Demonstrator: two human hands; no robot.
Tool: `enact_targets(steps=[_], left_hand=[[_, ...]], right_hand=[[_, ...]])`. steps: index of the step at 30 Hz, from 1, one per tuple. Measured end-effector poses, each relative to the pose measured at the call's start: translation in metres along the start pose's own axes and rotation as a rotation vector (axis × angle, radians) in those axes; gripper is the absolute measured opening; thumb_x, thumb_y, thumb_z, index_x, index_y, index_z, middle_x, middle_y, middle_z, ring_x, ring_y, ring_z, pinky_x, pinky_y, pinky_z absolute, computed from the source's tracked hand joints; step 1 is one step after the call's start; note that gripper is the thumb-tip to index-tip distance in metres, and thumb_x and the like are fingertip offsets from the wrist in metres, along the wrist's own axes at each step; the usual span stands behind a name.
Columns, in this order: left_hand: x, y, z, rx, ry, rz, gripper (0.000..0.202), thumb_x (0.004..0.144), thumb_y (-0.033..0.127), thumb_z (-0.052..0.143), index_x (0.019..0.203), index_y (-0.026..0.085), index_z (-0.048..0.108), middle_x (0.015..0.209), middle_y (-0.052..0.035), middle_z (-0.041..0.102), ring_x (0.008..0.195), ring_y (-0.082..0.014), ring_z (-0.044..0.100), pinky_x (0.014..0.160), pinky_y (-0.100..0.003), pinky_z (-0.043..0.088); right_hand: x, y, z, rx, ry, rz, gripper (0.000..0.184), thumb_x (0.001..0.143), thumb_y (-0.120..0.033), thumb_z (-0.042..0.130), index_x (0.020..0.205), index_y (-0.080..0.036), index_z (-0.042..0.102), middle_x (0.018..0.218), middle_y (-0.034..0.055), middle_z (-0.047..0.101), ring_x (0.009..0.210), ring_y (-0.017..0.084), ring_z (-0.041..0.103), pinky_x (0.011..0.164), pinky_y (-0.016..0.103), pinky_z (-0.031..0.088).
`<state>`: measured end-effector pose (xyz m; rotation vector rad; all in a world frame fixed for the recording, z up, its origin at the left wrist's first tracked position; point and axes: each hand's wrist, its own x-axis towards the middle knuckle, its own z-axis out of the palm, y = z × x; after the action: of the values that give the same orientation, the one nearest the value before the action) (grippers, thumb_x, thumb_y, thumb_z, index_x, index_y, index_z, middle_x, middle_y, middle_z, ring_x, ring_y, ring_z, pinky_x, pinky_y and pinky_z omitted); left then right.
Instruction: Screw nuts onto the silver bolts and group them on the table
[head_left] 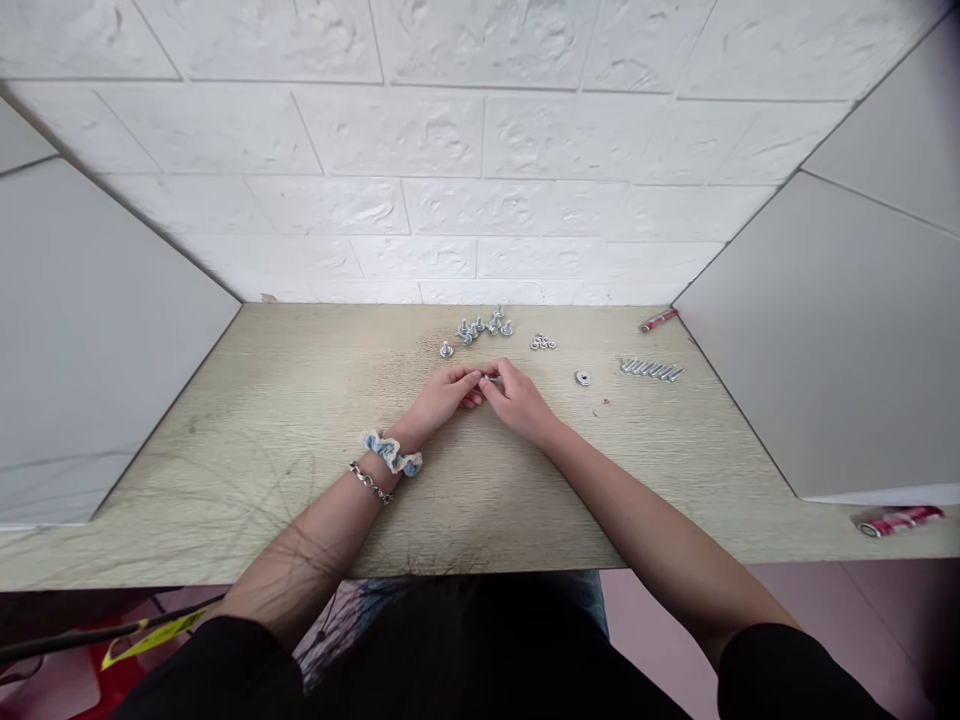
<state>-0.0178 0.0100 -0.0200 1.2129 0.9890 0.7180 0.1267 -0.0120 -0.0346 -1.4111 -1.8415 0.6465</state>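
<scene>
My left hand [450, 392] and my right hand [517, 402] meet over the middle of the table, fingertips pinched together. Between them shows a bit of a small silver bolt [492, 378]; the fingers cover most of it. Just beyond the hands stand several bolts with washers and nuts on them [480, 328], one of them set apart [446, 349] toward the left. A little cluster of loose nuts [542, 342] lies past my right hand. Further right is a flat metal washer [583, 378], and beyond it a row of bare bolts [652, 370].
The wooden table [300, 400] ends at a white brick-patterned wall [442, 200], with grey panels at left [105, 330] and right [825, 340]. A red battery [658, 320] lies at the back right corner, another red battery [900, 521] near the right front edge.
</scene>
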Motion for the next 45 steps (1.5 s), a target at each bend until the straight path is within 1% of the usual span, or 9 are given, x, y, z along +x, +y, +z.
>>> enact_targets(steps=[8,14,18,24,29,33,39,43,45], left_hand=[[0.000,0.000,0.000,0.026,0.020,-0.002,0.023,0.079,0.030,0.055,0.091,0.012,0.062,0.070,-0.0008,0.059,0.058,-0.0063,0.052,0.059,-0.019,0.041],[-0.001,0.002,0.000,-0.011,-0.001,-0.018,0.021,0.077,0.029,0.058,0.090,0.013,0.062,0.074,-0.0011,0.060,0.061,-0.0061,0.053,0.060,-0.019,0.041],[-0.002,0.003,0.000,0.000,-0.002,-0.021,0.021,0.076,0.029,0.059,0.089,0.013,0.062,0.067,0.0001,0.059,0.059,-0.0062,0.052,0.059,-0.019,0.040],[0.000,0.001,0.000,-0.038,0.014,-0.029,0.020,0.076,0.029,0.059,0.087,0.012,0.061,0.066,0.0001,0.059,0.059,-0.0062,0.051,0.059,-0.019,0.040],[-0.001,0.001,-0.001,-0.086,0.018,-0.022,0.022,0.077,0.030,0.059,0.089,0.012,0.061,0.068,-0.0001,0.059,0.061,-0.0059,0.052,0.060,-0.019,0.041],[-0.002,0.002,-0.001,-0.083,0.014,-0.027,0.022,0.078,0.029,0.058,0.092,0.013,0.062,0.068,0.0001,0.059,0.060,-0.0053,0.052,0.061,-0.018,0.040],[-0.002,0.002,0.000,-0.100,0.041,-0.028,0.023,0.077,0.029,0.059,0.094,0.013,0.061,0.069,0.0002,0.059,0.060,-0.0049,0.052,0.061,-0.018,0.041],[-0.002,0.001,0.000,-0.066,0.047,-0.015,0.024,0.077,0.031,0.059,0.092,0.013,0.061,0.068,-0.0006,0.059,0.061,-0.0061,0.052,0.060,-0.019,0.041],[-0.001,0.000,0.000,-0.058,0.047,-0.013,0.024,0.077,0.031,0.058,0.092,0.013,0.061,0.068,-0.0008,0.059,0.060,-0.0063,0.052,0.060,-0.019,0.041]], right_hand=[[0.003,0.003,-0.002,0.070,0.043,0.037,0.027,0.087,-0.039,0.035,0.070,-0.019,0.042,0.066,-0.0011,0.049,0.064,0.014,0.046,0.060,0.025,0.033],[0.008,0.012,-0.002,0.007,-0.002,-0.044,0.031,0.089,-0.033,0.033,0.069,-0.018,0.049,0.070,0.0016,0.051,0.071,0.015,0.047,0.066,0.026,0.034],[0.009,0.014,0.000,-0.067,-0.023,-0.054,0.030,0.089,-0.031,0.036,0.063,-0.018,0.044,0.067,0.0010,0.047,0.068,0.014,0.045,0.063,0.026,0.033],[0.007,0.012,-0.002,-0.033,-0.036,-0.053,0.017,0.085,-0.030,0.043,0.076,-0.017,0.051,0.075,0.0013,0.052,0.071,0.014,0.047,0.065,0.026,0.035],[0.007,0.013,-0.003,0.017,-0.038,-0.045,0.013,0.080,-0.031,0.049,0.079,-0.018,0.051,0.078,0.0006,0.054,0.065,0.012,0.046,0.063,0.025,0.036],[0.007,0.012,-0.003,0.085,-0.036,-0.046,0.010,0.075,-0.025,0.052,0.082,-0.018,0.049,0.080,-0.0020,0.054,0.058,0.009,0.043,0.059,0.023,0.036],[0.005,0.009,-0.003,0.159,-0.037,0.036,0.026,0.072,-0.025,0.052,0.097,-0.020,0.047,0.091,-0.0013,0.055,0.049,0.006,0.040,0.053,0.022,0.036],[0.007,0.007,-0.004,0.105,-0.014,0.039,0.017,0.079,-0.033,0.047,0.085,-0.018,0.052,0.079,-0.0006,0.055,0.059,0.010,0.046,0.060,0.024,0.037],[0.007,0.008,-0.004,0.064,-0.017,0.009,0.019,0.081,-0.034,0.045,0.078,-0.018,0.054,0.075,0.0002,0.055,0.064,0.012,0.047,0.062,0.025,0.037]])
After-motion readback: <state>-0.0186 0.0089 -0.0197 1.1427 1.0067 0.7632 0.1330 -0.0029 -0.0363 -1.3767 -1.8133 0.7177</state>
